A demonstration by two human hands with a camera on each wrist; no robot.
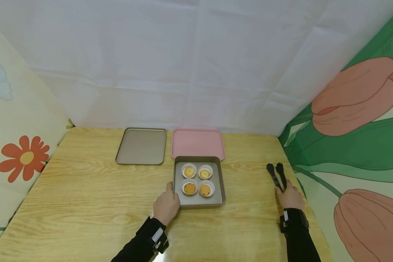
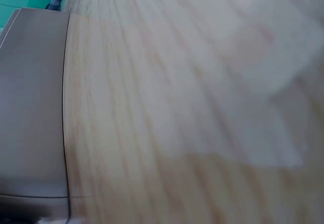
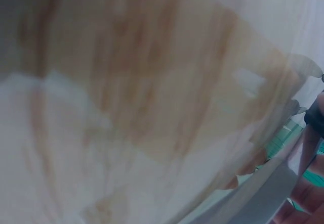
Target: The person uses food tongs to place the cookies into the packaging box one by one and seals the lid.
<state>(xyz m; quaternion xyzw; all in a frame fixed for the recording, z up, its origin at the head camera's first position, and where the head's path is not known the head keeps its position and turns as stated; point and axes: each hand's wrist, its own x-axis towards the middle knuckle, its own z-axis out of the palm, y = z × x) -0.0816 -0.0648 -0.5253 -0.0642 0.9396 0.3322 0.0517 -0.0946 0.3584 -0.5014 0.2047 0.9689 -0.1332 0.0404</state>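
A square metal baking pan [image 1: 198, 206] sits mid-table in the head view, holding several small round tarts [image 1: 189, 189] in white paper cups. My left hand [image 1: 166, 207] grips its left side near the front corner. The pan's outer wall [image 2: 33, 102] fills the left of the left wrist view, where that hand barely shows. On the right of the table, my right hand [image 1: 291, 198] holds black tongs [image 1: 275, 178], their tips apart and pointing away from me. Fingers [image 3: 309, 196] and part of the tongs [image 3: 315, 119] appear at the right wrist view's edge.
A pink tray [image 1: 198, 142] lies directly behind the pan, its front edge partly covered by the pan's back wall. To its left is a flat metal tray [image 1: 142, 146]. A white sheet [image 1: 183, 72] hangs behind the wooden table [image 1: 101, 203], with printed cloths at both sides.
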